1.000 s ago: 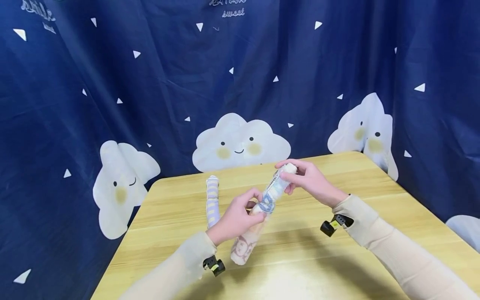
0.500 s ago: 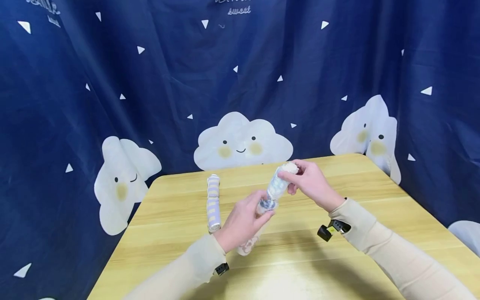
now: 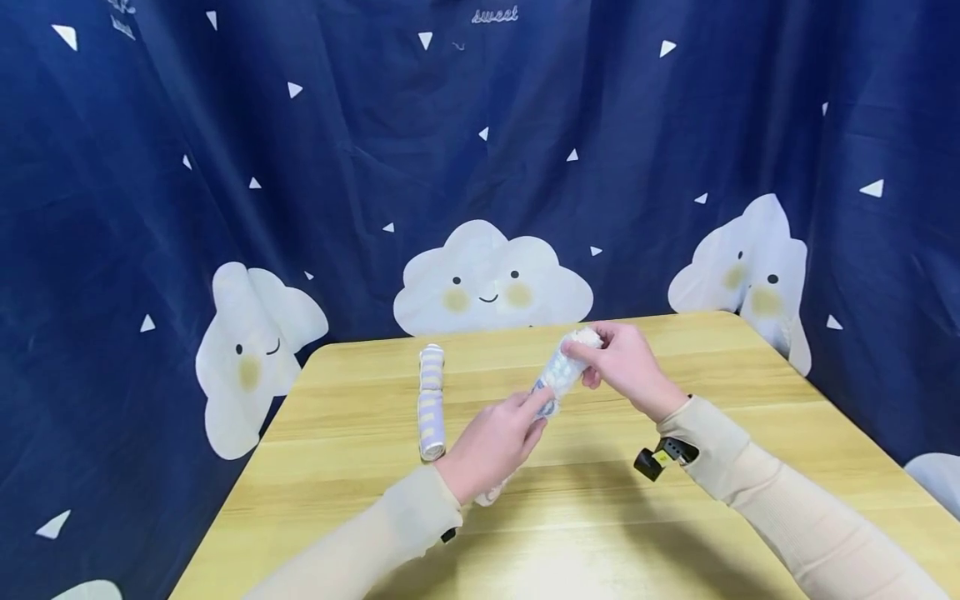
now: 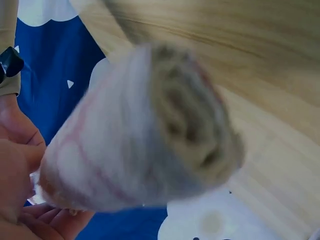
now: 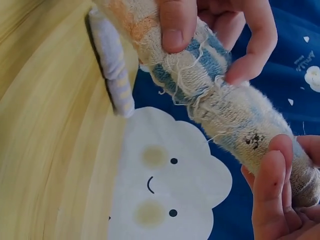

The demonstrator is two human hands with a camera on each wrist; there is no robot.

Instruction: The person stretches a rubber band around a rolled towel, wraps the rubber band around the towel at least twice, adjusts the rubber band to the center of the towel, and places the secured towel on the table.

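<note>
A rolled towel (image 3: 564,368), white with blue, orange and pinkish patterning, is held slanting above the table. My left hand (image 3: 493,446) grips it near the middle, and its palm hides much of the lower half in the head view. At the upper end, my right hand (image 3: 630,368) pinches the roll between thumb and fingers. In the right wrist view, loose threads hang from the towel (image 5: 220,107) around a narrowed spot at its middle. The coiled lower end of the towel (image 4: 195,120) fills the left wrist view, blurred.
A second rolled cloth (image 3: 431,417), striped lilac and cream with a narrowing partway along, lies on the wooden table (image 3: 750,417) left of my hands. A dark blue curtain (image 3: 360,125) with white clouds hangs around the table's back and sides.
My left hand has shifted its grip on the towel, covering more of its lower half and stretching fingers toward the middle. The right hand stays at the upper end. The head view has shifted slightly.
</note>
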